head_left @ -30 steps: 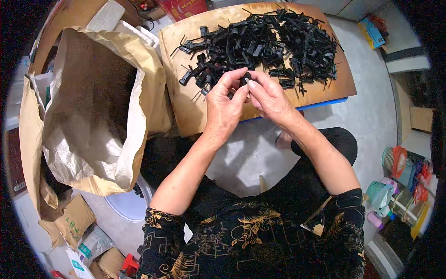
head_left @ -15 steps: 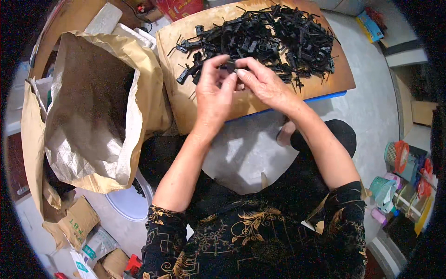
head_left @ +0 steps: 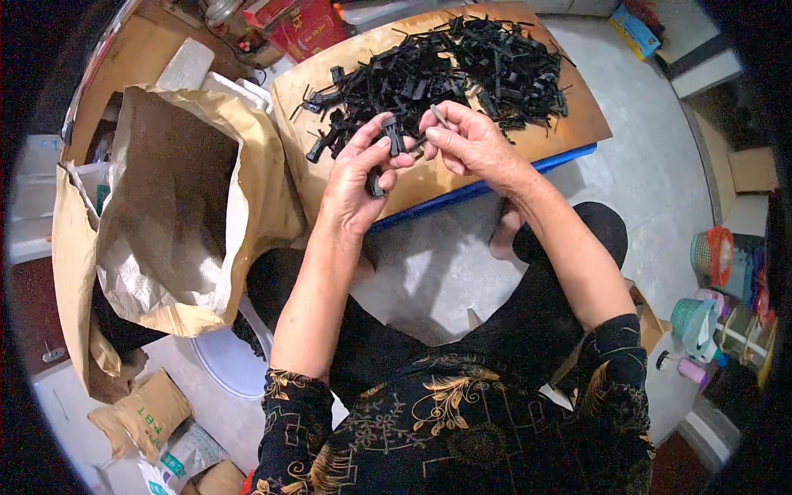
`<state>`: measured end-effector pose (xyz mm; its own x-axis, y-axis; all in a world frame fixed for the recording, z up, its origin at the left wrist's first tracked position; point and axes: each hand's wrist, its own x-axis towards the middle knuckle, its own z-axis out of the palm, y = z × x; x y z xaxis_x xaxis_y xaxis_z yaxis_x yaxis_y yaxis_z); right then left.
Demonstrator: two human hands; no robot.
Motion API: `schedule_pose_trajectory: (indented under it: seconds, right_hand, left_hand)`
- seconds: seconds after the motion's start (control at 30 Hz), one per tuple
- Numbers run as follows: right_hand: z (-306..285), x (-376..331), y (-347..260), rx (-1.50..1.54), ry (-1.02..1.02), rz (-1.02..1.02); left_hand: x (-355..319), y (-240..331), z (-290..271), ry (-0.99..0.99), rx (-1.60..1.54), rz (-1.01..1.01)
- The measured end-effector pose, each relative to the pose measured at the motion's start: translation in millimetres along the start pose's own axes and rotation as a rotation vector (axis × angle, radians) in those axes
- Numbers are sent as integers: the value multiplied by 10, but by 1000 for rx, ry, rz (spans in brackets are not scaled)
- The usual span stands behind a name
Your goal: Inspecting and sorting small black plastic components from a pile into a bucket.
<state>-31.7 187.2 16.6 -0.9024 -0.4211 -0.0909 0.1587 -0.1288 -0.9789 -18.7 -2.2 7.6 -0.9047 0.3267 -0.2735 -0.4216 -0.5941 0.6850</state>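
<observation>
My left hand grips a small black plastic part upright between thumb and fingers. A second black piece is tucked against its palm. Just to the right, my right hand pinches a thin grey strip between thumb and forefinger, its tip pointing up and away. The kind of strip cannot be made out. Both hands hang above the near edge of a wooden board, in front of a wide heap of black plastic parts with thin sticks jutting out.
To the left stands a large open paper sack with a white lining. Below it are a white round lid or stool and several brown bags. A red box sits behind the board. Baskets stand at far right.
My hands have come apart slightly. The black part now shows upright in my left hand, and the grey strip stands out from my right fingers. The whole view has shifted a little.
</observation>
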Motion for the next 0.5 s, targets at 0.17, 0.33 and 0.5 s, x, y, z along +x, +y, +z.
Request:
schedule_pose_trajectory:
  seconds: [0.17,0.33,0.5]
  right_hand:
    - [-75,-51,0,80,-60,48]
    - [-131,-44,109,102,-105,122]
    - [-116,-58,84,58,-100,112]
  left_hand:
    - [-67,-55,134,-37,83,-60]
    - [-113,-96,245,-74,232,-48]
    - [-132,-95,272,-86,370,3]
